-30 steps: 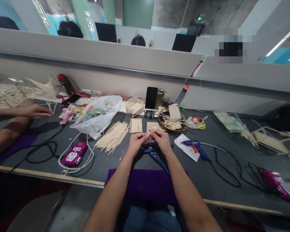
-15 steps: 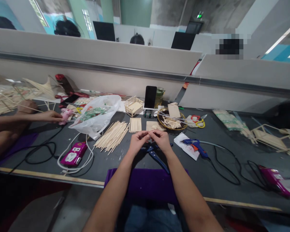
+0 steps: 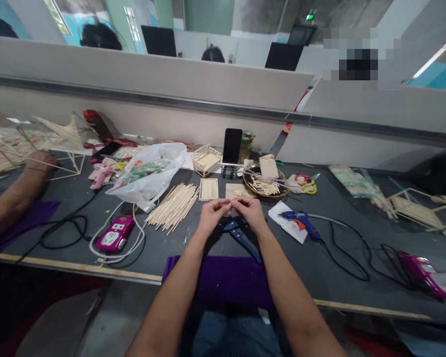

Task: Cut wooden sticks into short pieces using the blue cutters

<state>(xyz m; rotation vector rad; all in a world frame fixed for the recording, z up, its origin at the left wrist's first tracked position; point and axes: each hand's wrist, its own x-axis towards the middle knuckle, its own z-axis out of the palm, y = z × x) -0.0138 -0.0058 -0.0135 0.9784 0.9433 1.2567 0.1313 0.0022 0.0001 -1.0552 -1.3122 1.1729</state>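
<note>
My left hand (image 3: 214, 214) and my right hand (image 3: 248, 210) meet fingertip to fingertip over the table. Both are closed in a pinch around something too small to make out. Under them lies a blue-handled cutting tool (image 3: 243, 242), its head partly hidden by my hands. Just beyond my fingers is a small square board (image 3: 233, 189) with short stick pieces on it. To the left are a framed stick panel (image 3: 208, 190) and a spread of wooden sticks (image 3: 173, 207). A round basket (image 3: 248, 187) of short sticks stands beyond my right hand.
A blue glue gun (image 3: 301, 221) lies on white paper at right, its cord trailing to a pink power strip (image 3: 425, 277). Scissors (image 3: 307, 184), a small stick model (image 3: 207, 159), a phone (image 3: 232, 145) and a plastic bag (image 3: 148, 176) stand behind. A co-worker's hand (image 3: 40, 162) works at far left.
My hands stay together in nearly the same pinch. At the left, the co-worker's nearer arm has withdrawn from the pink glue gun, leaving it on the table. The view has shifted slightly.
</note>
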